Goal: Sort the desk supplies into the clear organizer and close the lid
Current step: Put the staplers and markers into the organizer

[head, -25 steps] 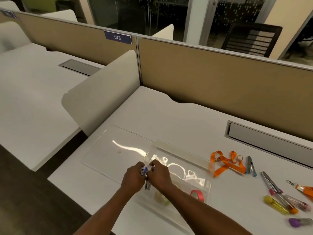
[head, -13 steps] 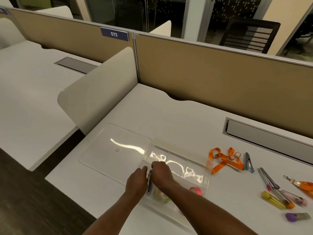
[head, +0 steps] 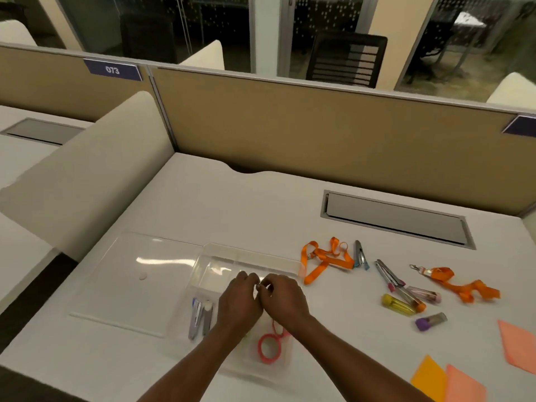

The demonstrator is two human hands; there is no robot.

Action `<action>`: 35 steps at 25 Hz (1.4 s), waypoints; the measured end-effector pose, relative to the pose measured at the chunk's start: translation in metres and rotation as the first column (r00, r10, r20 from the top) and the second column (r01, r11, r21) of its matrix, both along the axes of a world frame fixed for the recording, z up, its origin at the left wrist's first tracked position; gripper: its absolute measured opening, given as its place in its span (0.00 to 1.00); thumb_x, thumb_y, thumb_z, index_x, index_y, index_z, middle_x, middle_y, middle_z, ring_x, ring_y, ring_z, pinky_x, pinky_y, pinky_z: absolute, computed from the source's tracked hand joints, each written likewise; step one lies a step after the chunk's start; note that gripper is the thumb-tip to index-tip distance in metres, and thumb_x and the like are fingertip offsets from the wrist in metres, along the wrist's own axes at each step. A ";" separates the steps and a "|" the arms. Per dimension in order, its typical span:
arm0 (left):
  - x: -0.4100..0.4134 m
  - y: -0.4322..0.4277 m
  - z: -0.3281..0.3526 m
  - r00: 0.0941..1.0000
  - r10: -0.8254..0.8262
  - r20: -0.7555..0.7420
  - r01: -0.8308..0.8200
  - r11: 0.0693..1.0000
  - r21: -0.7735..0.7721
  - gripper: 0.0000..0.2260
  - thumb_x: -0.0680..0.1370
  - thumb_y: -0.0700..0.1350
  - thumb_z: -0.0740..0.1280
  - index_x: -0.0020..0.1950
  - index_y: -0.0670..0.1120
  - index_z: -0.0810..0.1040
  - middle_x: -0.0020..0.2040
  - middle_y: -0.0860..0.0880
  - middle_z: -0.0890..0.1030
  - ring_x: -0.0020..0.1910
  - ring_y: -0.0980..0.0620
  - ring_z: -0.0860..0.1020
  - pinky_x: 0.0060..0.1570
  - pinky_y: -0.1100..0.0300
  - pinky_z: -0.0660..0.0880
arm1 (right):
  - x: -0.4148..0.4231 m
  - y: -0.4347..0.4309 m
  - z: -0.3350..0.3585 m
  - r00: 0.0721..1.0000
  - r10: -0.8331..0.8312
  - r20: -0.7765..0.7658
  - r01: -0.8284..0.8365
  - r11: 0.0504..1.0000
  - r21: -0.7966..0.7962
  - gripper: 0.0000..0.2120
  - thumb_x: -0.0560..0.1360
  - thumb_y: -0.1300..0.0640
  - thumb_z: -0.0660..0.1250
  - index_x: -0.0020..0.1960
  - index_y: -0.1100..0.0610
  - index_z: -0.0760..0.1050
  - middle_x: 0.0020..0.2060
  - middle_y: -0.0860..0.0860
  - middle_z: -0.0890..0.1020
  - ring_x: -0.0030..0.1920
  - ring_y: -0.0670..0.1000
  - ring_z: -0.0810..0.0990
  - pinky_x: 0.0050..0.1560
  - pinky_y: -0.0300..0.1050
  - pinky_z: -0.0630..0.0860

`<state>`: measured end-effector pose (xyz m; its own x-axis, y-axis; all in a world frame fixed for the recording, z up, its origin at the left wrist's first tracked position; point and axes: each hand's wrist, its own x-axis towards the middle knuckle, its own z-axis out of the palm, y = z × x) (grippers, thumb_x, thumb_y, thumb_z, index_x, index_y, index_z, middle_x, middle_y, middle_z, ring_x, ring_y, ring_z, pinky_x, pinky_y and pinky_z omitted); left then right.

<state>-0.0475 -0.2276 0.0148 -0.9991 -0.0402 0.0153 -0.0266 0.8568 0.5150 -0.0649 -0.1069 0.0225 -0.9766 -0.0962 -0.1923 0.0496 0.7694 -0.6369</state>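
The clear organizer sits on the white desk, and its lid lies flat to its left. Two silver clips rest in the organizer's left compartment, and a pink tape roll lies in its near part. My left hand and my right hand meet over the middle of the organizer. Their fingertips are pinched together, and I see nothing clearly between them. To the right on the desk lie an orange lanyard, more clips, a yellow highlighter and a purple-capped tube.
A second orange lanyard lies further right. Orange and pink sticky notes sit at the near right corner. A grey cable hatch is set into the desk behind the supplies. A tan partition closes the back, and a cream side panel stands at the left.
The clips that both hands held now lie in the left compartment. Both hands have moved right to the organizer's middle.
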 end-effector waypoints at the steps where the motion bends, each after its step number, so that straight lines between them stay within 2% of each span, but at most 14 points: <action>1: -0.002 0.019 0.001 0.999 -0.031 -0.012 0.031 1.000 0.005 0.06 0.75 0.48 0.65 0.50 0.51 0.76 0.45 0.54 0.74 0.44 0.54 0.76 0.36 0.62 0.66 | 0.001 0.021 0.001 0.999 -0.040 -0.010 0.040 0.999 -0.007 0.12 0.75 0.45 0.61 0.49 0.49 0.81 0.46 0.47 0.83 0.47 0.49 0.81 0.46 0.46 0.77; 3: -0.006 0.052 0.001 0.997 -0.073 -0.030 0.074 0.997 0.020 0.07 0.75 0.50 0.66 0.51 0.51 0.77 0.46 0.54 0.76 0.46 0.55 0.77 0.38 0.63 0.66 | 0.006 0.060 0.002 0.994 -0.105 -0.005 0.105 0.994 -0.013 0.12 0.75 0.45 0.62 0.49 0.49 0.81 0.46 0.46 0.84 0.47 0.48 0.82 0.47 0.47 0.78; 8: -0.015 0.134 -0.004 0.983 -0.178 -0.040 0.178 0.984 0.012 0.08 0.75 0.53 0.67 0.51 0.51 0.77 0.47 0.53 0.78 0.47 0.54 0.78 0.39 0.63 0.70 | 0.016 0.160 -0.002 0.972 -0.236 -0.002 0.236 0.971 0.032 0.12 0.77 0.46 0.65 0.52 0.51 0.81 0.48 0.46 0.85 0.47 0.46 0.81 0.47 0.41 0.77; 11: -0.022 0.175 -0.006 0.974 -0.225 -0.029 0.225 0.974 -0.013 0.09 0.75 0.54 0.68 0.50 0.51 0.77 0.47 0.52 0.79 0.46 0.53 0.78 0.38 0.63 0.69 | 0.021 0.209 -0.005 0.949 -0.314 0.041 0.311 0.949 0.051 0.11 0.78 0.46 0.65 0.52 0.52 0.81 0.47 0.47 0.84 0.46 0.46 0.80 0.43 0.37 0.72; 14: -0.028 0.211 -0.007 0.965 -0.263 0.000 0.263 0.964 -0.037 0.11 0.76 0.54 0.67 0.53 0.50 0.78 0.50 0.51 0.79 0.47 0.54 0.78 0.38 0.65 0.67 | 0.026 0.247 -0.011 0.924 -0.378 0.064 0.375 0.926 0.050 0.10 0.77 0.46 0.66 0.49 0.51 0.81 0.42 0.46 0.83 0.43 0.45 0.80 0.43 0.39 0.75; 17: -0.036 0.243 -0.011 0.957 -0.284 0.050 0.288 0.954 -0.086 0.13 0.77 0.56 0.65 0.56 0.51 0.77 0.54 0.52 0.80 0.49 0.55 0.78 0.42 0.66 0.72 | 0.031 0.277 -0.018 0.912 -0.408 0.042 0.405 0.912 0.058 0.10 0.77 0.47 0.66 0.46 0.53 0.81 0.39 0.47 0.84 0.41 0.45 0.80 0.44 0.40 0.77; 20: -0.046 0.266 -0.018 0.946 -0.303 0.113 0.315 0.941 -0.124 0.13 0.77 0.56 0.65 0.57 0.51 0.76 0.56 0.51 0.79 0.51 0.54 0.77 0.46 0.64 0.74 | 0.030 0.298 -0.025 0.908 -0.418 0.033 0.413 0.906 0.096 0.10 0.77 0.50 0.64 0.47 0.54 0.81 0.43 0.50 0.85 0.42 0.47 0.80 0.42 0.40 0.75; 23: -0.058 0.283 -0.024 0.944 -0.313 0.106 0.327 0.930 -0.169 0.13 0.77 0.56 0.65 0.57 0.50 0.76 0.58 0.50 0.78 0.52 0.53 0.77 0.47 0.62 0.74 | 0.022 0.313 -0.033 0.902 -0.431 0.035 0.427 0.900 0.090 0.08 0.77 0.50 0.65 0.52 0.51 0.79 0.48 0.49 0.84 0.50 0.49 0.81 0.49 0.44 0.79; 26: -0.073 0.294 -0.033 0.931 -0.346 0.114 0.364 0.898 -0.247 0.16 0.77 0.55 0.65 0.61 0.49 0.75 0.61 0.48 0.77 0.55 0.51 0.78 0.51 0.60 0.76 | 0.007 0.322 -0.037 0.922 -0.387 0.001 0.385 0.919 0.089 0.13 0.77 0.49 0.66 0.60 0.50 0.75 0.53 0.49 0.80 0.54 0.49 0.79 0.53 0.45 0.78; 30: -0.094 0.301 -0.044 0.925 -0.359 0.123 0.379 0.867 -0.324 0.20 0.77 0.53 0.65 0.67 0.47 0.72 0.67 0.45 0.75 0.59 0.48 0.77 0.53 0.57 0.77 | -0.021 0.331 -0.039 0.957 -0.284 -0.059 0.290 0.930 0.226 0.18 0.78 0.47 0.65 0.66 0.51 0.72 0.58 0.51 0.77 0.59 0.52 0.76 0.52 0.45 0.75; 32: -0.105 0.303 -0.050 0.941 -0.293 0.166 0.332 0.890 -0.313 0.23 0.78 0.53 0.64 0.70 0.46 0.68 0.69 0.44 0.72 0.62 0.47 0.76 0.54 0.57 0.77 | -0.035 0.333 -0.042 0.972 -0.232 -0.032 0.231 0.928 0.291 0.22 0.78 0.46 0.65 0.69 0.53 0.69 0.61 0.52 0.75 0.61 0.53 0.74 0.55 0.47 0.74; 35: -0.123 0.303 -0.059 0.958 -0.125 0.259 0.185 0.958 -0.220 0.26 0.76 0.55 0.65 0.69 0.45 0.65 0.67 0.43 0.72 0.58 0.47 0.77 0.50 0.57 0.80 | -0.051 0.332 -0.047 0.979 -0.201 0.024 0.181 0.922 0.343 0.24 0.76 0.42 0.65 0.67 0.54 0.69 0.61 0.53 0.74 0.60 0.54 0.73 0.54 0.48 0.75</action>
